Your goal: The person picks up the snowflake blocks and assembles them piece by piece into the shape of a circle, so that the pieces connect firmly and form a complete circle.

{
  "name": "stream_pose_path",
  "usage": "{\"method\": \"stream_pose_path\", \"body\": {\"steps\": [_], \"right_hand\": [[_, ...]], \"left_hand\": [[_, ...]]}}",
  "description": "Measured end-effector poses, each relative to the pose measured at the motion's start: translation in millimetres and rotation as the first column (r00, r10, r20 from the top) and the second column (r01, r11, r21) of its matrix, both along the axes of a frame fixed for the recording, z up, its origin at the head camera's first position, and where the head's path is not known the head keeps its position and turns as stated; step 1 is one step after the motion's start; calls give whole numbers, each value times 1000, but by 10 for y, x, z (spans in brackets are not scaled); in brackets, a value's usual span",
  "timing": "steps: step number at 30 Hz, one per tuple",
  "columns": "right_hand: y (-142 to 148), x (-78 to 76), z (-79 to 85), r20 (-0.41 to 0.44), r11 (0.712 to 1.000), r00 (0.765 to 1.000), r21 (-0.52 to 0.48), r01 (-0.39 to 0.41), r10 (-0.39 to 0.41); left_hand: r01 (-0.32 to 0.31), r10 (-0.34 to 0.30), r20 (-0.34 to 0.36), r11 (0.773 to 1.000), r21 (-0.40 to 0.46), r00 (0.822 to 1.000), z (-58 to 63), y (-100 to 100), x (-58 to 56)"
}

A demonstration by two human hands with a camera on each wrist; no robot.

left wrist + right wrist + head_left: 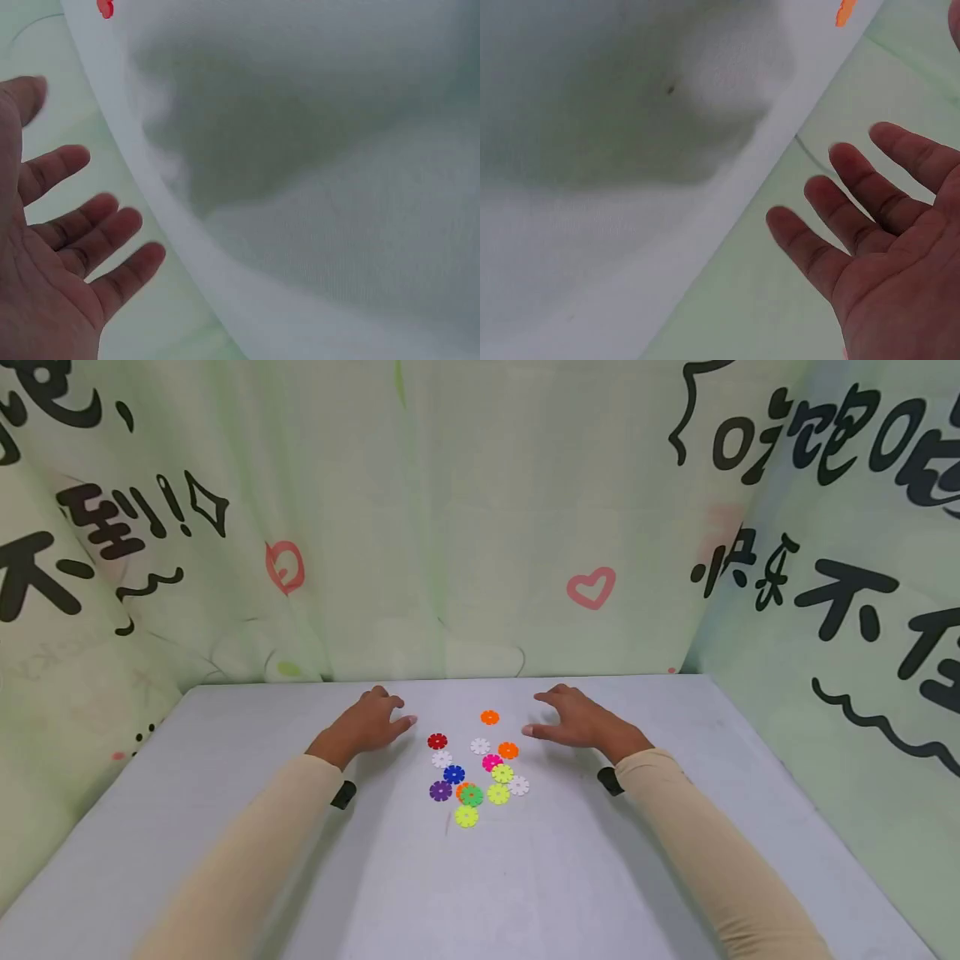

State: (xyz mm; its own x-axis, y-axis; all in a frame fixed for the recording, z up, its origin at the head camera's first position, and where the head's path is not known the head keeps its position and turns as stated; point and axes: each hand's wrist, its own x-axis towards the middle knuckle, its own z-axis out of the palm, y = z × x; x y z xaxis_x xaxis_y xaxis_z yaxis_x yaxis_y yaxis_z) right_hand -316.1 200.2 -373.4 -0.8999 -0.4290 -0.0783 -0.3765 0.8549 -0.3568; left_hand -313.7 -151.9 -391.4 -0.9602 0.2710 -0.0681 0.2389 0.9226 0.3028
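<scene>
My left hand hovers over the table left of a loose group of small flower-shaped discs, its fingers relaxed and holding nothing. On the other side my right hand is held in the same way, empty, thumb toward the group. Nearest the left hand lies a red disc; an orange disc is nearest the right. Between them are a blue disc, a purple disc, a pink disc, a green disc overlapping an orange one, and several yellow and white discs. Both wrist views show spread fingers above the tabletop.
The discs lie on a white-covered table. Behind it and at both sides hangs a pale green curtain with black lettering and pink hearts. A dark strap piece shows under the left wrist, another strap piece under the right.
</scene>
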Motion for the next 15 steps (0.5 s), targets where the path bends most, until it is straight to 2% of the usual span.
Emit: {"method": "stream_pose_path", "body": {"steps": [4, 7, 9, 12, 15], "right_hand": [[-34, 0, -34, 18, 999, 1000, -54, -5, 6], [-56, -19, -65, 18, 997, 1000, -82, -9, 11], [-67, -39, -100, 28, 994, 1000, -105, 4, -1], [-84, -59, -146, 45, 987, 999, -159, 17, -10], [-115, -69, -196, 48, 977, 999, -211, 26, -16]], "left_hand": [[-13, 13, -4, 997, 80, 1000, 9, 31, -20], [-30, 31, -4, 985, 170, 1000, -8, 53, -29], [-50, 48, 14, 968, 247, 999, -28, 74, -33], [-88, 73, 56, 930, 356, 996, -64, 112, -28], [-122, 90, 95, 898, 423, 991, -97, 169, -18]]}}
